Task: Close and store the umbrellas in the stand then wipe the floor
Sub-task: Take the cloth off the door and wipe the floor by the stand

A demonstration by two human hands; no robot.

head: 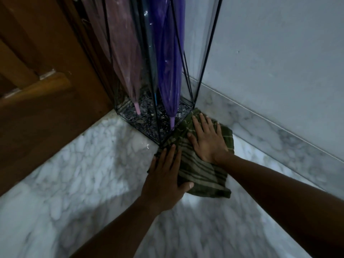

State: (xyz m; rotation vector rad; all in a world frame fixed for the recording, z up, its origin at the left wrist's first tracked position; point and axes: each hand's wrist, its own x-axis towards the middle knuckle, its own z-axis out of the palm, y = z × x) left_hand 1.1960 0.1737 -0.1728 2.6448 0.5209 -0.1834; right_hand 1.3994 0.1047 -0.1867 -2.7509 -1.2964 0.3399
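A green striped cloth (pixel 202 172) lies flat on the white marble floor (pixel 78 174), against the front right corner of the black wire umbrella stand (pixel 149 125). My left hand (pixel 165 179) presses flat on the cloth's left edge, fingers spread. My right hand (pixel 208 140) lies flat on the cloth's far part, fingertips near the stand's base. In the stand a pink umbrella (pixel 124 56), a thin dark umbrella (pixel 150 58) and a purple umbrella (pixel 169 62) stand folded, tips down. A small wet patch (pixel 147 146) glints on the floor left of the cloth.
A brown wooden door (pixel 42 101) rises at the left, right beside the stand. A pale wall (pixel 279 53) with a marble skirting (pixel 260 123) runs along the right. The stand sits in the corner between them.
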